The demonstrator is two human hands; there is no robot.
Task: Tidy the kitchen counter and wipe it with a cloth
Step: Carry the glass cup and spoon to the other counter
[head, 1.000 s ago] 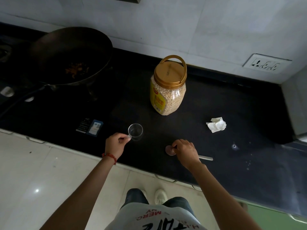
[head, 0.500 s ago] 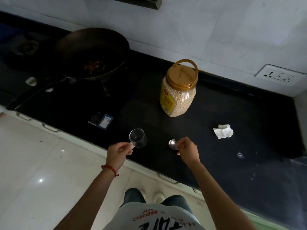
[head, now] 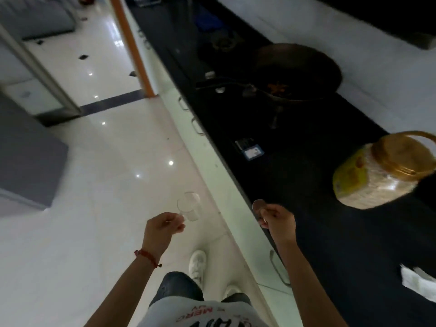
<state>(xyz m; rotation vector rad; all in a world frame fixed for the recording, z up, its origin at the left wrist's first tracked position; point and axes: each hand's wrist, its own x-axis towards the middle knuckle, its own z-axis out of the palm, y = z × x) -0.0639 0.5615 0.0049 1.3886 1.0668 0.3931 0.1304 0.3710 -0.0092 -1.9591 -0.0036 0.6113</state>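
Both raised: left hand [head: 162, 228] w/ cup [head: 189, 206], right hand [head: 279, 223] spoon [head: 259, 206].

The whole view is smeared with motion blur. The jar [head: 382, 171] on the counter [head: 330, 232] runs past the right edge — its handle is cut off and its label cannot be read. Nearer than the jar, the white crumpled paper [head: 417, 283] is also clipped by that edge. The right hand [head: 279, 224] covers the spoon [head: 259, 206] handle; only the bowl shows. The clear cup [head: 190, 206] in the left hand [head: 161, 230] nearly vanishes against the floor. Beyond the jar, the wok [head: 298, 69] contents — an orange smudge — are unclear.
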